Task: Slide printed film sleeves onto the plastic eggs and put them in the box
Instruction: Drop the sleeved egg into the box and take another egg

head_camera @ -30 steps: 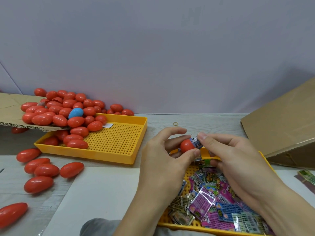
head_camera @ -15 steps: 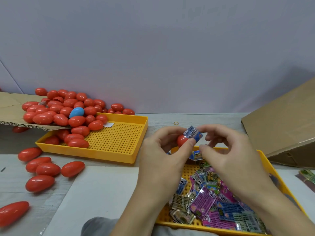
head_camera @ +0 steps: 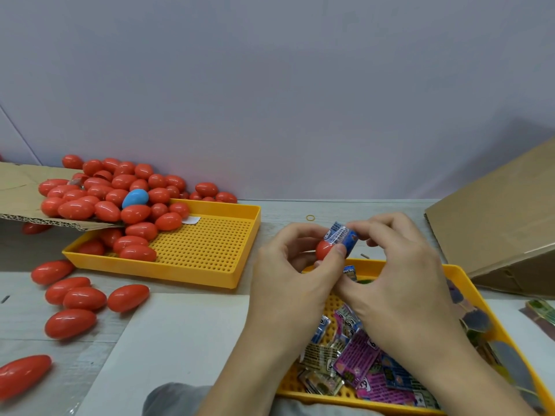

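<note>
The red egg was pinched in the left hand; the thin, crinkly blue sleeve, gripped by the right hand, looked best worked at its rim over slick plastic.

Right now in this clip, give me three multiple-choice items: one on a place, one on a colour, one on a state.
1. Where do the loose printed film sleeves lie?
A. perforated yellow plastic tray
B. brown cardboard box
C. floor

2. What colour is the odd plastic egg in the red pile?
A. green
B. blue
C. white

3. How far does the blue printed sleeve cover the held red plastic egg?
A. fully
B. partly
C. off

Answers: 1 A, sleeves heaped in the near tray; 2 B, one blue among reds; 3 B, the red end shows while left hand and right hand pinch.
</note>
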Demonstrator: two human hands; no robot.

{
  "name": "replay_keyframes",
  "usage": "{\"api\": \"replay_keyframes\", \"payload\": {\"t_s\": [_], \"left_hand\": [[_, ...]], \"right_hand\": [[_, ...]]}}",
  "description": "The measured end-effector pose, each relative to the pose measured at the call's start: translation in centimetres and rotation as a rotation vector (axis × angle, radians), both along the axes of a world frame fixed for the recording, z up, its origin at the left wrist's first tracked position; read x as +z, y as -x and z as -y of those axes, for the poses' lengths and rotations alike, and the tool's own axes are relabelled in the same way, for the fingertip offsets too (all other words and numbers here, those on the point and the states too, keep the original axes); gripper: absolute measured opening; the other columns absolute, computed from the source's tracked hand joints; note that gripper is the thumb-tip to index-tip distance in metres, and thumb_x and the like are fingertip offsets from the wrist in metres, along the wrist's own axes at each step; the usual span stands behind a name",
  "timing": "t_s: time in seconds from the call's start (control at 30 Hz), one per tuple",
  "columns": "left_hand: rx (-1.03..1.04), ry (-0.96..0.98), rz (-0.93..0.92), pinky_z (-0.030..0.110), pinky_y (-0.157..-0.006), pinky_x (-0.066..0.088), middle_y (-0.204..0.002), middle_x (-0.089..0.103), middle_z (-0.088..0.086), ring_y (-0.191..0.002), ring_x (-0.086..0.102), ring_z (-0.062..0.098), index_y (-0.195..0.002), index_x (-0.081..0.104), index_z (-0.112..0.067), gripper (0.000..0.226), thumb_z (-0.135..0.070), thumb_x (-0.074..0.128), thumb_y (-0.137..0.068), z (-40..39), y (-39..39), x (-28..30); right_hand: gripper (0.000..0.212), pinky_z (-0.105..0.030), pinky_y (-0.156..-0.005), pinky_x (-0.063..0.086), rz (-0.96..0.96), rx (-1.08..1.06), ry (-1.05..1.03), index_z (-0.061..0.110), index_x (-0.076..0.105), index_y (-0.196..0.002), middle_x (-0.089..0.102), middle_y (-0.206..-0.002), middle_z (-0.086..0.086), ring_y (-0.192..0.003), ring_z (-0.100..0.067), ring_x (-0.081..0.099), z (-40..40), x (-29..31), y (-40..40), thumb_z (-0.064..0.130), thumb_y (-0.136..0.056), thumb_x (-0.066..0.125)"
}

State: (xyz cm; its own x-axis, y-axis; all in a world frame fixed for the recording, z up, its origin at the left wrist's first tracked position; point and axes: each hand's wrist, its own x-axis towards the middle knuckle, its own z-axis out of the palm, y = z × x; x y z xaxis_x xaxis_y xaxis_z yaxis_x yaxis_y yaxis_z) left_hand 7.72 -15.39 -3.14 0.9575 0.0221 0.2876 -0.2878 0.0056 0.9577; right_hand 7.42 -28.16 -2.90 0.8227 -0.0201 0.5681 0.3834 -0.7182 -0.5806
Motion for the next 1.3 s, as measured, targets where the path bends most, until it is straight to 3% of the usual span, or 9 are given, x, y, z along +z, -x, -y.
{"api": "replay_keyframes", "payload": {"t_s": [0.2,0.33,0.4,0.47,0.7,0.8,0.93,1.03,1.3], "left_hand": [[0.010,0.024,-0.058,0.027,-0.069,0.061,-0.091,0.073,0.001,-0.081,0.074,0.015,-0.096,0.067,-0.015,0.011,-0.013,0.073,-0.086,0.08,-0.10,-0.27],[-0.079,0.060,-0.122,0.035,-0.075,0.062,-0.091,0.074,0.007,-0.083,0.074,0.019,-0.103,0.068,-0.015,0.031,-0.041,0.069,-0.084,0.34,-0.09,-0.34],[-0.092,-0.037,-0.081,0.030,-0.067,0.056,-0.078,0.072,0.009,-0.072,0.070,0.014,-0.088,0.071,-0.015,0.026,-0.039,0.061,-0.093,0.31,-0.08,-0.20],[-0.095,-0.074,-0.072,0.038,-0.063,0.049,-0.069,0.064,0.008,-0.064,0.059,0.017,-0.078,0.066,-0.010,0.037,-0.040,0.056,-0.098,0.28,-0.08,-0.31],[-0.110,-0.048,-0.107,0.044,-0.064,0.038,-0.070,0.052,0.010,-0.065,0.046,0.024,-0.077,0.057,-0.003,0.048,-0.050,0.052,-0.085,0.41,0.05,0.28],[-0.110,-0.007,-0.140,0.043,-0.064,0.037,-0.070,0.050,0.011,-0.065,0.044,0.024,-0.077,0.056,0.000,0.050,-0.049,0.054,-0.085,0.38,-0.01,0.11],[-0.124,0.065,-0.172,0.040,-0.064,0.044,-0.061,0.060,-0.002,-0.061,0.056,0.015,-0.072,0.073,-0.021,0.039,-0.047,0.055,-0.095,0.32,-0.09,-0.12],[-0.163,0.116,-0.196,0.039,-0.063,0.049,-0.063,0.065,0.007,-0.060,0.061,0.019,-0.078,0.072,-0.017,0.042,-0.054,0.055,-0.088,0.30,-0.22,-0.18],[-0.225,0.194,-0.266,0.024,-0.050,0.047,-0.055,0.060,0.005,-0.049,0.056,0.016,-0.061,0.071,-0.023,0.037,-0.051,0.056,-0.081,0.25,-0.44,-0.39]], "right_hand": [[0.048,-0.005,-0.071,0.037,-0.035,0.038,0.028,0.027,0.065,-0.114,0.052,-0.102,0.017,-0.099,0.003,0.049,0.01,0.08,0.02,0.044,-0.069,0.068],[0.038,-0.007,-0.074,0.039,-0.044,0.123,0.018,0.032,0.066,-0.108,0.055,-0.101,0.021,-0.102,-0.002,0.053,-0.22,0.36,0.24,0.038,-0.070,0.069],[0.036,-0.006,-0.078,0.038,-0.041,0.151,0.027,0.031,0.067,-0.106,0.057,-0.100,0.021,-0.101,-0.003,0.053,-0.25,0.43,0.38,0.034,-0.070,0.069],[0.038,-0.005,-0.078,0.038,-0.042,0.154,0.034,0.030,0.069,-0.107,0.059,-0.100,0.022,-0.100,-0.003,0.054,-0.16,0.47,0.40,0.032,-0.069,0.070],[0.047,-0.007,-0.077,0.041,-0.007,0.148,0.023,0.028,0.071,-0.114,0.062,-0.101,0.021,-0.096,0.001,0.055,-0.04,0.49,0.36,0.026,-0.068,0.076],[0.048,-0.007,-0.079,0.042,-0.003,0.158,0.020,0.026,0.071,-0.116,0.063,-0.102,0.018,-0.095,0.001,0.056,-0.05,0.43,0.40,0.028,-0.068,0.076],[0.051,-0.006,-0.081,0.045,-0.007,0.205,-0.048,0.028,0.068,-0.121,0.064,-0.106,0.021,-0.102,0.002,0.059,-0.28,0.60,0.44,0.033,-0.070,0.070],[0.051,-0.008,-0.083,0.045,-0.008,0.236,-0.065,0.030,0.068,-0.121,0.065,-0.107,0.023,-0.106,0.002,0.059,-0.28,0.71,0.45,0.032,-0.071,0.070],[0.053,-0.007,-0.079,0.046,0.000,0.234,-0.085,0.029,0.069,-0.119,0.064,-0.106,0.026,-0.099,0.006,0.059,-0.09,0.71,0.47,0.031,-0.066,0.071]]}}
